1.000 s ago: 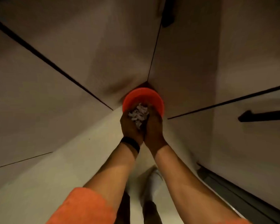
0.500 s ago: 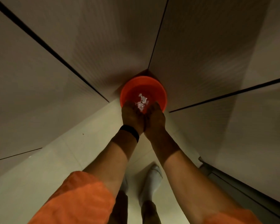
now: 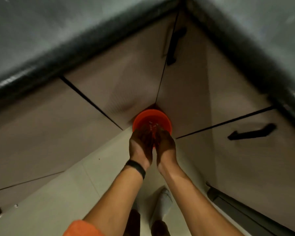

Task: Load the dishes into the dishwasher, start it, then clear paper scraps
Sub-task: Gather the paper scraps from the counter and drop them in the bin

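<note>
An orange bin (image 3: 152,116) stands on the floor (image 3: 58,193), in the corner where two rows of cupboards (image 3: 41,133) meet. It sits a bit past the middle of the view, toward 12 o'clock. Small white scraps (image 3: 152,124) show inside it, but they are blurry.

The left grip (image 3: 140,143) and the right grip (image 3: 165,143) are side by side over the near rim of the bin, at its 6 o'clock. They almost touch each other. The fingers of both point down into the bin and look straight and loose, so both grips are apart. It is blurred there, so I cannot tell if any scrap touches the fingers.

A black band (image 3: 136,168) goes round the left wrist. An orange sleeve (image 3: 82,229) shows at 7 o'clock. A foot in a grey sock (image 3: 162,200) stands on the floor at 6 o'clock, between the arms.

A dark surface (image 3: 41,57) runs over the cupboards from 9 o'clock, up by 12, and down to 3 o'clock. A black top handle (image 3: 174,46) is at 12 o'clock and a black side handle (image 3: 250,133) is at 3 o'clock
</note>
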